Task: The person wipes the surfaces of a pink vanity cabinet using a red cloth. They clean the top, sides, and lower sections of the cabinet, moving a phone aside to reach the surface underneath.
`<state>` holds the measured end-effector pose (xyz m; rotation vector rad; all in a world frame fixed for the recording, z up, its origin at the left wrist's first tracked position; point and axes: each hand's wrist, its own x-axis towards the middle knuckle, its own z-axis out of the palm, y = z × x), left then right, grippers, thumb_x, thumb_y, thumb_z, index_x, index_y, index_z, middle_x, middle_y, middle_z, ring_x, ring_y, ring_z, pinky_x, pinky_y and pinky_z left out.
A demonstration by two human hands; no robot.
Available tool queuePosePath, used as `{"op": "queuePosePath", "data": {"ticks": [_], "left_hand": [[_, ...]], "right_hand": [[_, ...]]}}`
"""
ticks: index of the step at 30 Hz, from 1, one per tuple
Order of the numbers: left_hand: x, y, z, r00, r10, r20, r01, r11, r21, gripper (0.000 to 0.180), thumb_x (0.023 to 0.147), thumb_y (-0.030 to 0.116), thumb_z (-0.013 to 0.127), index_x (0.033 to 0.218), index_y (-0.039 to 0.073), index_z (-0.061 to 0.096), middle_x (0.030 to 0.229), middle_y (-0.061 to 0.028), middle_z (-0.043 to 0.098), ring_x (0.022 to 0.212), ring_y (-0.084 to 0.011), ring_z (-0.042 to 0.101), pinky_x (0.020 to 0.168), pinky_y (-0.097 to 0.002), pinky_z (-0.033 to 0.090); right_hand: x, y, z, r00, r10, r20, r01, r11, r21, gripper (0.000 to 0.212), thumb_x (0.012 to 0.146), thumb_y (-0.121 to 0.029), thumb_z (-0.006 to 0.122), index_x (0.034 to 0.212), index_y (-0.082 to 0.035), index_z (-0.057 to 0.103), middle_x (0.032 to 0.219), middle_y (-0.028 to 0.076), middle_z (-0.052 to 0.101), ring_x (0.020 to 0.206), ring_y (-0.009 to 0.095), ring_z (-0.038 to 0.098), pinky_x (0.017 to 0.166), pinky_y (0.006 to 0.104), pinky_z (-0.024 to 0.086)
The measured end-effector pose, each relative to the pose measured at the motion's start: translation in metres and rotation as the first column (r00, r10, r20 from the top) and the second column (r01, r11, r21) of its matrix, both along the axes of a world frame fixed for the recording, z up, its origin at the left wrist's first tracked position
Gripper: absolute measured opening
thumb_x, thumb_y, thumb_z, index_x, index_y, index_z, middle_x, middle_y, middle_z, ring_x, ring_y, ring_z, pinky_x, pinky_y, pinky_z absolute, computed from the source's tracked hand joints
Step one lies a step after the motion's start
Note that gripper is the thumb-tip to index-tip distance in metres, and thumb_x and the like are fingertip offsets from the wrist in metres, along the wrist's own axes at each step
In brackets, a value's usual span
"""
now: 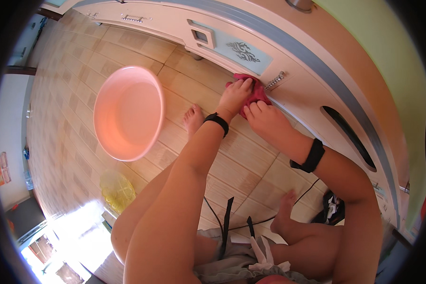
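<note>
Head view, only view here. Both hands sit at upper centre of the frame, pressed onto a red cloth [251, 94] bunched against the lower front of a cream cabinet [298, 102]. Left hand [235, 97] lies flat on the cloth's upper-left part, fingers spread over it. Right hand [266, 119] grips the cloth's lower edge, fingers curled onto the fabric. Both hands are closed down on the cloth, neither free. The cloth touches the cabinet front just beside a metal handle [275, 80], right of centre.

Progress, as a judgement: wiping of the cabinet front looks under way, not finished. The cloth covers only a small patch near the handle; the long stretch of cabinet front curving to the upper left and lower right shows no cloth contact. Can't tell from this frame which parts are already clean.

A pink basin [128, 111] stands on the tiled floor [66, 94] at left centre, well apart from the hands; whether it holds water can't be told. A yellow bag-like thing [116, 189] lies below the basin. Bare feet rest on the tiles near the cabinet.
</note>
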<state>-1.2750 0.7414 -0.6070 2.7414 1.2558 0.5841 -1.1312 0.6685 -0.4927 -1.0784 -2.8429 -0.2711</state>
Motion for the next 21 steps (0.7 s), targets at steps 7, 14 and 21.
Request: {"op": "queuePosePath", "data": {"ticks": [7,14,21], "left_hand": [[-0.049,0.035,-0.006,0.987,0.160,0.003,-0.160,0.987,-0.025,0.034,0.079,0.012,0.053,0.113,0.010,0.058,0.122,-0.0036,0.051,0.103,-0.0250,0.055,0.080,-0.0362,0.050],[-0.081,0.063,0.002,0.971,0.239,0.024,-0.238,0.971,-0.034,0.035,0.080,0.007,0.050,0.115,0.011,0.056,0.122,-0.0036,0.052,0.101,-0.0257,0.055,0.081,-0.0362,0.049],[-0.093,0.071,-0.004,0.911,0.405,0.081,-0.403,0.914,-0.038,0.031,0.083,0.009,0.048,0.113,0.009,0.056,0.118,-0.0041,0.053,0.098,-0.0267,0.056,0.082,-0.0373,0.048]], "right_hand": [[-0.020,0.039,0.005,0.999,0.013,-0.047,-0.005,0.988,0.154,0.012,0.068,-0.011,0.058,0.078,-0.006,0.058,0.073,0.004,0.050,0.073,0.017,0.052,0.054,0.0242,0.047],[-0.026,0.061,-0.003,0.998,-0.042,-0.038,0.049,0.980,0.193,0.014,0.069,-0.011,0.058,0.082,-0.006,0.058,0.074,0.003,0.049,0.073,0.016,0.052,0.053,0.0236,0.048],[-0.040,0.067,-0.003,0.998,-0.032,-0.057,0.044,0.974,0.220,0.016,0.070,-0.011,0.059,0.085,-0.006,0.059,0.075,0.003,0.049,0.074,0.016,0.053,0.054,0.0234,0.049]]}}
